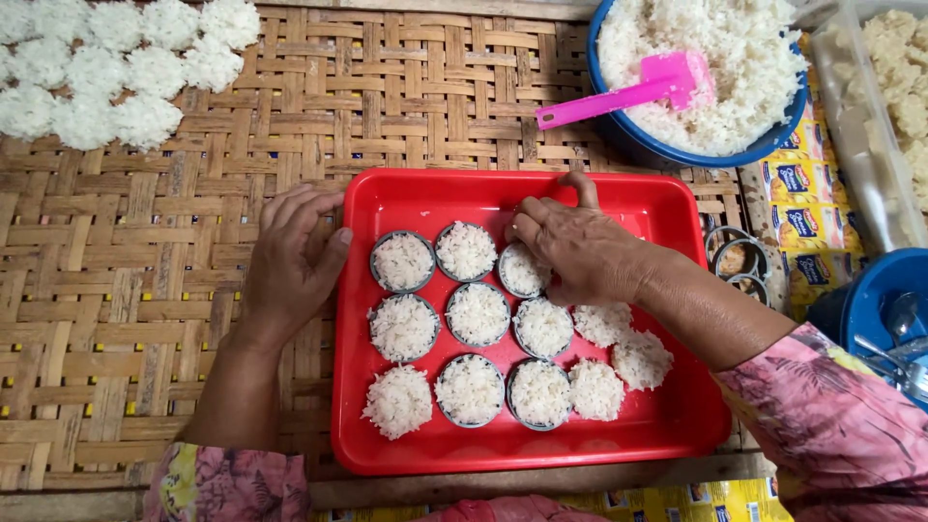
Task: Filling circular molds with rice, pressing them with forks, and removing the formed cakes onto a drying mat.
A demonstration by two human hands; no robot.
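Red tray: twelve rice cakes, eight ringed, four unmoulded; right hand pinches top-right ring; left hand loosely curled, steadying tray edge.

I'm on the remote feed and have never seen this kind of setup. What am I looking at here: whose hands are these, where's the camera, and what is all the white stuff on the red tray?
There is no machine: a person works with two bare hands, filmed by one camera on their head, looking down. On a woven bamboo mat lies a red tray with round rice cakes, several sitting in small metal ring moulds. The left hand rests on the tray's left edge. The right hand presses its fingertips on the ring mould in the top row. At upper right a blue bowl of cooked rice holds a pink scoop. More finished rice cakes lie upper left, and empty rings beside the tray.
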